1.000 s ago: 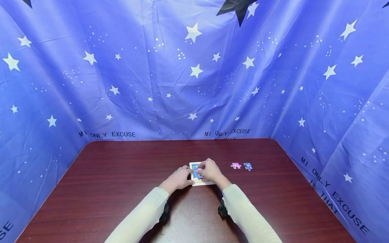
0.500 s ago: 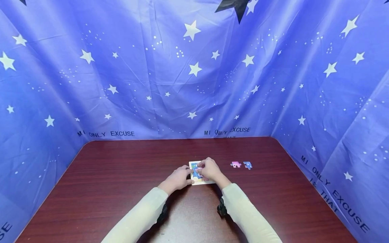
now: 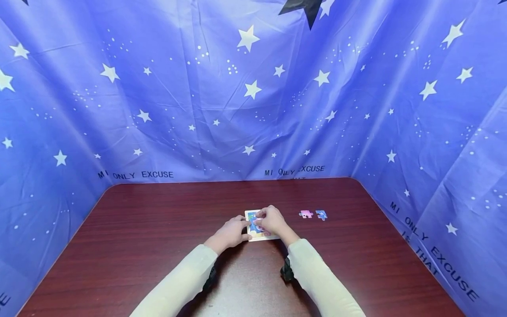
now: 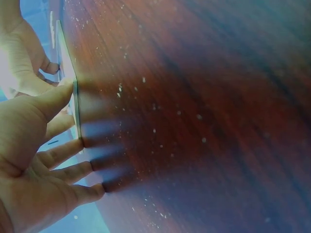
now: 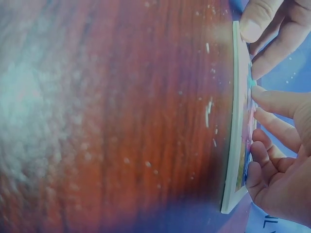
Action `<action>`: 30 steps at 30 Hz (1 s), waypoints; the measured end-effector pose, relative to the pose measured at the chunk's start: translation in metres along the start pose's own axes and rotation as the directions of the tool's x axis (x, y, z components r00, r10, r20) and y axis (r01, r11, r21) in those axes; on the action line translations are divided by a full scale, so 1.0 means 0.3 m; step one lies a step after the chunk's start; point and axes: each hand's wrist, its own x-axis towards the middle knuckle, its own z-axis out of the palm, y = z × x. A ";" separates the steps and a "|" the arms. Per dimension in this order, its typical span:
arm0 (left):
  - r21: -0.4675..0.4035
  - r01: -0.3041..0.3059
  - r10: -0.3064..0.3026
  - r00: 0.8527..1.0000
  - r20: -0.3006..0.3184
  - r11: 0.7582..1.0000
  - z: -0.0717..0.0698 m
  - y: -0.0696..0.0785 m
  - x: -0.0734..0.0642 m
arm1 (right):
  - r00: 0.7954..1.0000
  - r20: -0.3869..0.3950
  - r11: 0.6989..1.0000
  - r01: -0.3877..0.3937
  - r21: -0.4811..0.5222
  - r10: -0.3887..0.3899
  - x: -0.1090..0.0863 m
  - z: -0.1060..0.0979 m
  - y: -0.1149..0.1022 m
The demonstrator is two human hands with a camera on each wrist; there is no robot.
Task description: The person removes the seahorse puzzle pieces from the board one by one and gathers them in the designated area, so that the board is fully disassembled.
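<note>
A small jigsaw puzzle board (image 3: pixel 263 238) with a pale border and a blue and pink picture lies flat on the table. My left hand (image 3: pixel 229 233) rests at its left side. In the left wrist view the left thumb touches the board's edge (image 4: pixel 75 104), and the fingers extend fairly straight towards the tabletop. Over the picture, my right hand (image 3: pixel 273 221) pinches at a jigsaw piece with thumb and forefinger. The right wrist view shows its other fingers curled low against the board (image 5: pixel 237 121). The pinched piece's outline is mostly hidden by the fingers.
To the right of the board lie two loose jigsaw pieces, one pink (image 3: pixel 306 214) and one blue (image 3: pixel 321 215), close together. The dark red wooden table (image 3: pixel 158 211) ends at a blue star-patterned curtain (image 3: pixel 222 97) behind and at both sides.
The view shifts slightly. Both hands stay at the board with barely any movement, and the loose pieces lie where they were.
</note>
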 end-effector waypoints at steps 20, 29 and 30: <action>-0.029 0.010 -0.010 1.000 -0.003 1.000 0.022 -0.005 -0.001 | 1.000 -0.025 1.000 0.009 0.021 -0.009 -0.017 0.003 0.002; -0.030 0.001 -0.002 1.000 -0.016 1.000 0.013 -0.004 0.004 | 0.999 -0.038 1.000 -0.009 0.024 0.010 -0.005 0.008 0.005; -0.032 0.002 -0.003 1.000 -0.014 0.999 0.012 -0.004 0.004 | 0.999 -0.042 1.000 -0.005 0.022 0.006 -0.003 0.009 0.006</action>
